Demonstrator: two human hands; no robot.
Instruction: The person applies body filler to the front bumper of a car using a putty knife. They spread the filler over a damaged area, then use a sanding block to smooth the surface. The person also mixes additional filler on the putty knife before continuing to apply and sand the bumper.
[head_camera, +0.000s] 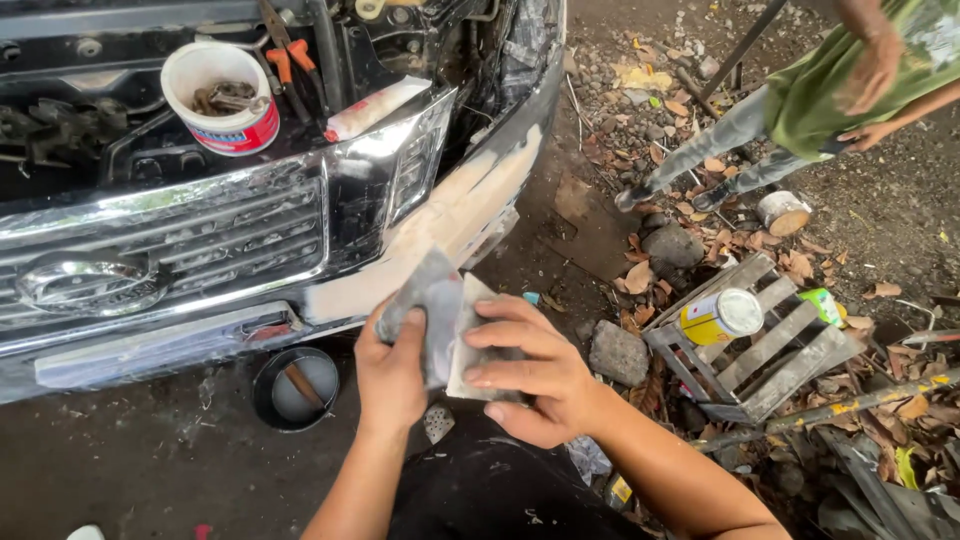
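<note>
Dirt ground is lying below a car bumper (470, 205); the left hand (392, 372) is pinching grey sandpaper (440, 310), while the right hand (530, 370) is pressing spread fingers (500, 352) flat against it.

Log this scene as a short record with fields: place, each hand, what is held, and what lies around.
place: dirt ground in front of a car bumper with a pale filler patch
left hand: grips the left side of a grey sheet of sandpaper
right hand: fingers spread flat over the sheet's right side
on the car: white tub holding metal parts, pliers beside it
on the ground: black round lid, wooden crate with a yellow can on it
other person: stands at upper right
</note>
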